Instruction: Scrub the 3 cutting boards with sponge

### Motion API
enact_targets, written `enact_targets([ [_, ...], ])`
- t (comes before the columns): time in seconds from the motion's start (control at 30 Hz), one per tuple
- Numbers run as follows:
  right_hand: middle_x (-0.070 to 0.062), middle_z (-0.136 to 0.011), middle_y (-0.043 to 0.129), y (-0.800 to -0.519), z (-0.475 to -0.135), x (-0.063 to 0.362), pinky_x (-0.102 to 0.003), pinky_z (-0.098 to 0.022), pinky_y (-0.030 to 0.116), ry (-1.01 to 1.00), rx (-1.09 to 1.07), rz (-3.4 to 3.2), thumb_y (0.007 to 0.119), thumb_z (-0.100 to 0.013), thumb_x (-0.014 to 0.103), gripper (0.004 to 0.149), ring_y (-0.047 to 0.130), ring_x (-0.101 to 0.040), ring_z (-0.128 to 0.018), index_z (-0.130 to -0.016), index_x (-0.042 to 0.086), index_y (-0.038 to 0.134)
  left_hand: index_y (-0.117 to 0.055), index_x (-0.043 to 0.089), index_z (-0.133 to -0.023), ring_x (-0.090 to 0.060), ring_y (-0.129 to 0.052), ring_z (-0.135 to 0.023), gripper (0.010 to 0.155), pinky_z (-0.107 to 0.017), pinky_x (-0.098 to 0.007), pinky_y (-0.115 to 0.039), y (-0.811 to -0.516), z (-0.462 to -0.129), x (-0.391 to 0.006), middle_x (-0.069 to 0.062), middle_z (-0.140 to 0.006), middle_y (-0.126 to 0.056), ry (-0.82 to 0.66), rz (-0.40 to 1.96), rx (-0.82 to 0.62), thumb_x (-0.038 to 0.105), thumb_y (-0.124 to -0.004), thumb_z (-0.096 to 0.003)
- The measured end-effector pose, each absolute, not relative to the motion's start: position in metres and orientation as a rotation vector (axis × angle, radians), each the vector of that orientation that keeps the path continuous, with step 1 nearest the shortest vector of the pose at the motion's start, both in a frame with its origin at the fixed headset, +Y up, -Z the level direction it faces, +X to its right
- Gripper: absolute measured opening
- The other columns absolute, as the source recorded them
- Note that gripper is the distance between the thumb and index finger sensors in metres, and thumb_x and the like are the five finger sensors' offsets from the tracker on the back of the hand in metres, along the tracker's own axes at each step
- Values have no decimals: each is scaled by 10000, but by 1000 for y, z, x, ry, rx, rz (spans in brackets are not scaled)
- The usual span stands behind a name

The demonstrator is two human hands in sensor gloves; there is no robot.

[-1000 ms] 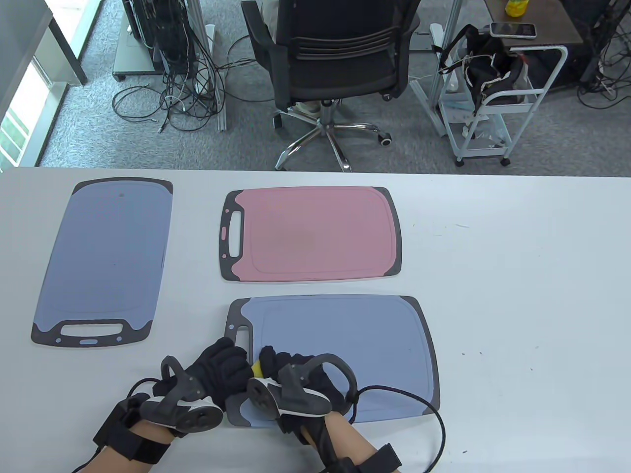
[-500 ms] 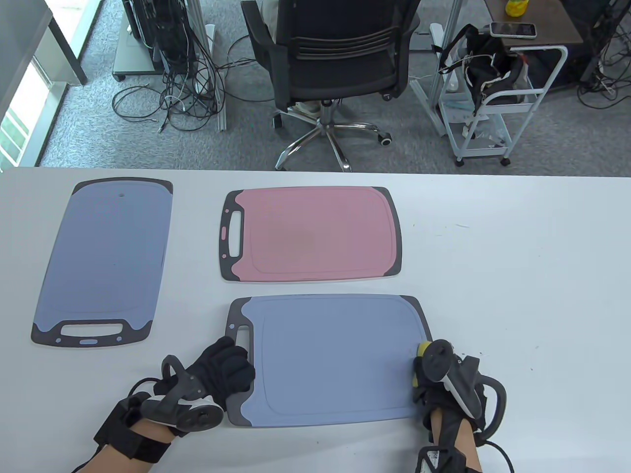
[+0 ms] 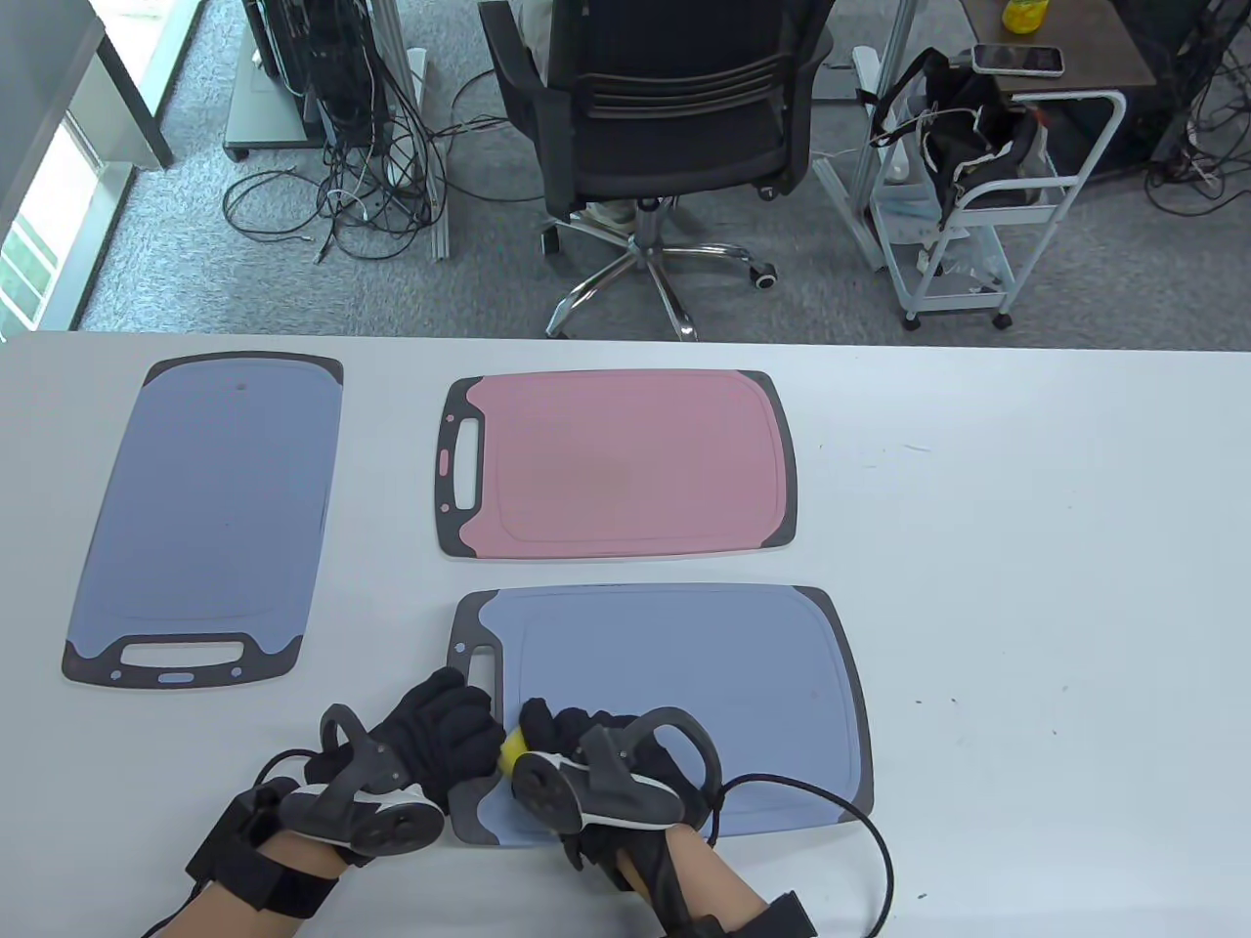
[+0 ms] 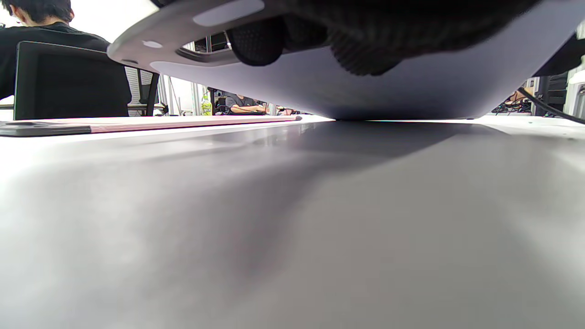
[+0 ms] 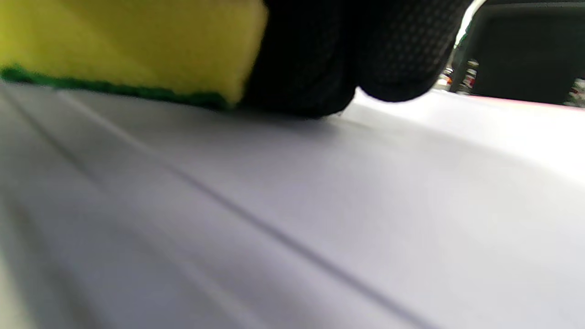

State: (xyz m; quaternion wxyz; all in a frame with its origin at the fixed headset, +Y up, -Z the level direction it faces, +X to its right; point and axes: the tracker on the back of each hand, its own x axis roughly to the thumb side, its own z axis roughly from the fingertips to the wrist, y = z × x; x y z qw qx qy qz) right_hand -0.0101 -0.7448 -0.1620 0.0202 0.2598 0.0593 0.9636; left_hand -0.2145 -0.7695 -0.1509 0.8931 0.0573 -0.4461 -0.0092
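Three cutting boards lie on the white table: a blue one at the left, a pink one in the middle, and a near blue one in front of me. My left hand grips the near board's dark handle end; in the left wrist view the fingertips curl under the board, which is lifted slightly there. My right hand holds a yellow sponge on the board's left part. The sponge lies green side down on the board, with my fingers beside it.
A black cable runs from my right glove across the near board's right corner. Beyond the table's far edge stand an office chair and a white cart. In the left wrist view the pink board shows edge-on.
My right hand swept the sponge from the near board's left part to its right edge, then back to the left part. The left hand stayed on the handle end.
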Motion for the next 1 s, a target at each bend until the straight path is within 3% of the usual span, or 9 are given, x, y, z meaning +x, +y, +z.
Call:
enact_targets([
  [0.13, -69, -743, 828, -757, -173, 64, -415, -441, 809, 197, 430, 3118, 669, -492, 590, 722, 908, -170, -496, -1058, 147, 608, -511, 271, -988, -243, -679, -1034, 465, -800, -585, -510, -770, -151, -214, 42, -984, -641, -925, -20, 114, 414, -787, -642],
  [0.27, -86, -742, 828, -770, -177, 173, -431, -434, 804, 284, -171, 3111, 685, -489, 576, 722, 909, -192, -493, -1054, 132, 616, -504, 271, -991, -244, -669, -1038, 467, -802, -587, -498, -770, -152, -214, 42, -987, -633, -925, -21, 108, 414, -783, -645],
  [0.33, -88, -745, 829, -775, -174, 205, -432, -435, 803, 331, -392, 3092, 673, -493, 578, 723, 912, -195, -494, -1055, 128, 609, -504, 272, -990, -244, -670, -1037, 467, -800, -587, -500, -770, -152, -214, 42, -987, -633, -925, -23, 111, 414, -783, -644],
  [0.4, -104, -738, 839, -778, -172, 221, -438, -426, 804, 320, -472, 3030, 680, -496, 566, 725, 918, -203, -483, -1048, 100, 622, -503, 271, -991, -243, -672, -1036, 467, -801, -587, -502, -769, -151, -213, 42, -986, -633, -928, -27, 119, 417, -781, -645],
  [0.5, -156, -728, 830, -775, -178, 202, -464, -428, 792, 326, -434, 3078, 689, -502, 523, 721, 912, -235, -483, -1035, 42, 620, -501, 272, -991, -244, -662, -1042, 466, -803, -586, -494, -770, -153, -214, 25, -990, -629, -922, -16, 109, 412, -781, -646],
  [0.67, -116, -719, 831, -759, -185, 85, -430, -426, 807, 260, 279, 3085, 687, -496, 562, 727, 912, -191, -479, -1041, 87, 620, -506, 271, -990, -242, -672, -1038, 464, -801, -586, -503, -770, -152, -214, 42, -987, -635, -924, -21, 114, 415, -781, -645],
  [0.83, -87, -721, 831, -744, -160, -37, -412, -431, 812, 124, 917, 2998, 674, -493, 584, 728, 907, -167, -477, -1049, 118, 616, -513, 270, -989, -243, -681, -1035, 464, -800, -585, -514, -770, -152, -214, 41, -984, -644, -925, -25, 117, 416, -787, -644],
  [0.93, -52, -742, 822, -742, -162, -38, -390, -448, 820, 164, 930, 3079, 634, -503, 602, 727, 908, -143, -502, -1062, 140, 584, -513, 273, -986, -241, -679, -1039, 463, -801, -584, -513, -770, -152, -215, 44, -987, -643, -918, -17, 115, 416, -789, -643],
  [1.0, -78, -735, 828, -748, -169, -7, -416, -436, 808, 178, 720, 3011, 684, -489, 584, 724, 904, -168, -488, -1056, 141, 612, -515, 274, -988, -239, -684, -1036, 462, -800, -584, -517, -770, -151, -214, 45, -986, -644, -925, -25, 121, 419, -787, -644],
])
